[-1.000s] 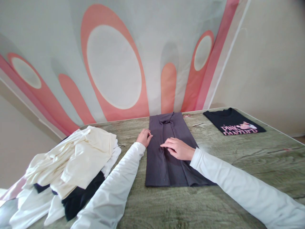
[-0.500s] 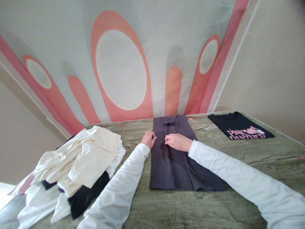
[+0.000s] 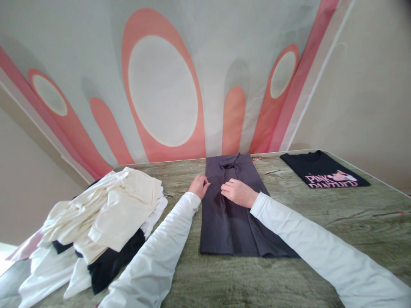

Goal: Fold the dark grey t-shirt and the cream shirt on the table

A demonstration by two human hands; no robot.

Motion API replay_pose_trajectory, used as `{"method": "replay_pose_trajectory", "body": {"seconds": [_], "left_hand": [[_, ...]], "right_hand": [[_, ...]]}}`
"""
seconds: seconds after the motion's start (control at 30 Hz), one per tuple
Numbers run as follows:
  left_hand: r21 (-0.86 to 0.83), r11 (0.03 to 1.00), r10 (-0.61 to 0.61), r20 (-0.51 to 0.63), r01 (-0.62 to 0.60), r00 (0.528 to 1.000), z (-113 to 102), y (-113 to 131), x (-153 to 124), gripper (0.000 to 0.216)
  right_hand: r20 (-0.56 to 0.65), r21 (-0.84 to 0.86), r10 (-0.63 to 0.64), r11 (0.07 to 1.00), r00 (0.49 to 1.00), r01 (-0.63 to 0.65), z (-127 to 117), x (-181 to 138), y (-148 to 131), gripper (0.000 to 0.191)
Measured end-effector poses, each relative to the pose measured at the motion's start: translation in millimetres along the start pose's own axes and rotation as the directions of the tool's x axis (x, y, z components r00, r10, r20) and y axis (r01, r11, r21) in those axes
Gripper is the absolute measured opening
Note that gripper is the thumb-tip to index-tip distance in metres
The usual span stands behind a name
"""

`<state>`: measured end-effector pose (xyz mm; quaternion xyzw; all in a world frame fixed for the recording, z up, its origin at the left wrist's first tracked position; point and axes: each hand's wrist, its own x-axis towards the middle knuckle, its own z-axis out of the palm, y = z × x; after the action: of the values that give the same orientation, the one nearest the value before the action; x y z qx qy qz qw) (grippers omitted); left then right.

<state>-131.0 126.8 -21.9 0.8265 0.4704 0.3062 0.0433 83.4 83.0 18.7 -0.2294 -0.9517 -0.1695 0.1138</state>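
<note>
Grey garment [image 3: 236, 222] beneath right grip [image 3: 239, 193], left grip [image 3: 199, 186] at its edge

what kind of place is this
Likely a room, home or small workspace, set up for folding clothes: a wood-grain table holds a heap of loose garments, a dark grey garment laid flat and a folded black T-shirt.

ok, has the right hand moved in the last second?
Yes: the right hand slid up the grey garment toward its far end, nearer the left hand.

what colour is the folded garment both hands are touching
The folded garment is plain dark grey, best seen in the head view.
</note>
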Motion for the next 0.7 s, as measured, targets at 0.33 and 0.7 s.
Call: {"method": "replay_pose_trajectory", "body": {"seconds": [0.33,0.7], "left_hand": [[0.108,0.992,-0.071,0.025,0.068,0.997,-9,5,-2,0.002],[0.21,0.96,0.123,0.284,-0.187,0.951,-15,35,-5,0.032]], "right_hand": [[-0.031,0.168,0.094,0.982,0.995,-0.087,2,-7,2,0.019],[0.088,0.634,0.614,0.573,0.784,-0.52,35,-5,43,0.016]]}}
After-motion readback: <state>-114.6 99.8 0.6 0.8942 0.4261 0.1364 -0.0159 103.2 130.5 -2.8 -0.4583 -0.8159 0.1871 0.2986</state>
